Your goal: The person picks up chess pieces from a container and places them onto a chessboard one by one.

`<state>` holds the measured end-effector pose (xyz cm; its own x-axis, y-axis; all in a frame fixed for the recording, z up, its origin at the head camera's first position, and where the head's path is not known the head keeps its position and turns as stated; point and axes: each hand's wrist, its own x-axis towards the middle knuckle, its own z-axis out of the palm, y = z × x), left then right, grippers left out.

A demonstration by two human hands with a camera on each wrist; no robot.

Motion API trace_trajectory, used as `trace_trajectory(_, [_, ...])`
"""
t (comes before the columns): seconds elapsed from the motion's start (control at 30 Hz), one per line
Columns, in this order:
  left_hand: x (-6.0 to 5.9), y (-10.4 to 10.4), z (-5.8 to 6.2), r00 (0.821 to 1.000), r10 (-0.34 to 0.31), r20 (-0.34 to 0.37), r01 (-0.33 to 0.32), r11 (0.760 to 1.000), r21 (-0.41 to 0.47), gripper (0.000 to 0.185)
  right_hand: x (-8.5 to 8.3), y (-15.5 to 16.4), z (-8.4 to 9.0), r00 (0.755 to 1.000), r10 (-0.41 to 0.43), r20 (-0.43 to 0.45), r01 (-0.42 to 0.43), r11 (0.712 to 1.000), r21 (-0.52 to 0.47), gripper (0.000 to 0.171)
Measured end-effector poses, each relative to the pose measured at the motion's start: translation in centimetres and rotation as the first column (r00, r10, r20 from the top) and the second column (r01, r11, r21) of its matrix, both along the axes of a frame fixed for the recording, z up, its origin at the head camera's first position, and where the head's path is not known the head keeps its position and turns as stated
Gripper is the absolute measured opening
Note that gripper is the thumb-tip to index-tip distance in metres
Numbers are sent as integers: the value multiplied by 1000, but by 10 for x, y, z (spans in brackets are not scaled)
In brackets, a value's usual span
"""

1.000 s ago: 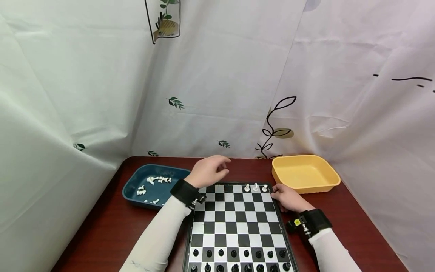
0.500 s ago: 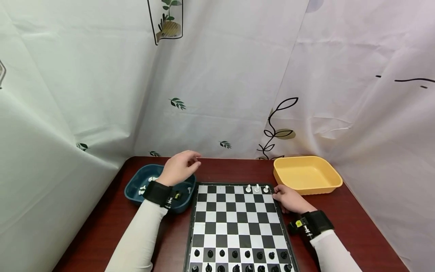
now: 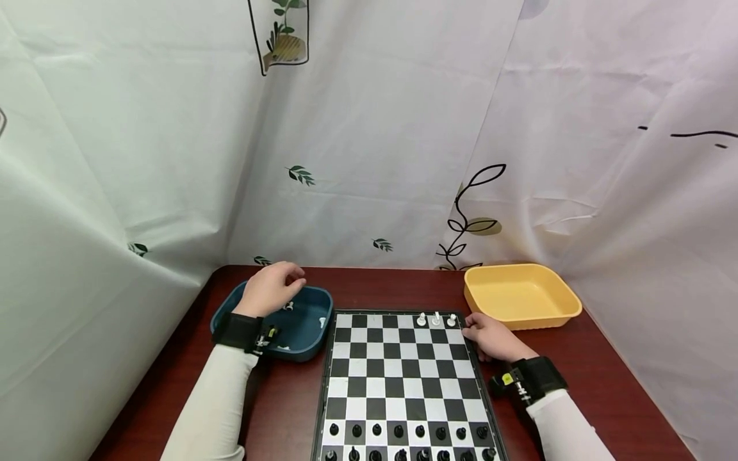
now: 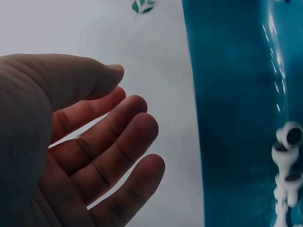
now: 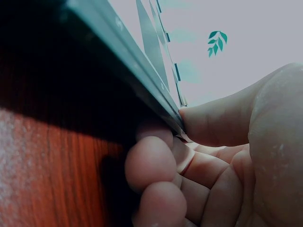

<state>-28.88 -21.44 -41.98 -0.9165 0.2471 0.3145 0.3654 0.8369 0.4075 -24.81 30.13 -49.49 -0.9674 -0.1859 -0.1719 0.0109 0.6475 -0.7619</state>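
Observation:
My left hand hovers over the dark blue tray at the left, with nothing in its fingers. In the left wrist view its loosely bent fingers and thumb stand apart, and white chess pieces lie in the tray beside them. My right hand grips the far right edge of the chessboard, thumb at the top edge and fingers underneath. Three white chess pieces stand on the board's far row at the right. Black chess pieces fill the two near rows.
A yellow tray stands at the back right, just beyond my right hand. The dark red table ends at a pale patterned cloth behind it. Bare squares lie between the white and black pieces.
My left hand has moved left from over the board's far edge to over the blue tray. My right hand stays at the board's edge.

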Motion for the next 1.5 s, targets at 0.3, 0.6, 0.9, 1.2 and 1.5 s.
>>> trace_trajectory(0.3, [-3, -30, -5, 990, 87, 110, -76, 992, -100, 26, 0, -1, 1, 1000, 8, -11, -8, 1000, 12, 20])
trace_trajectory(0.6, [-7, -42, -11, 955, 170, 242, -124, 973, -194, 37, 1, -2, 1, 1000, -2, -8, 2, 1000, 16, 17])
trace_trajectory(0.9, [-7, -41, -17, 933, 203, 299, -135, 963, -232, 38, 2, -1, 0, 1000, 8, -12, -8, 1000, 7, 17])
trace_trajectory(1.2, [-4, -38, -18, 929, 192, 317, -115, 963, -245, 33, 0, -1, 1, 1000, 3, -7, -3, 1000, 18, 19])
trace_trajectory(1.5, [-4, -37, -23, 927, 211, 311, -132, 957, -258, 11, -2, 2, 0, 999, 44, -4, -44, 999, 14, 20])
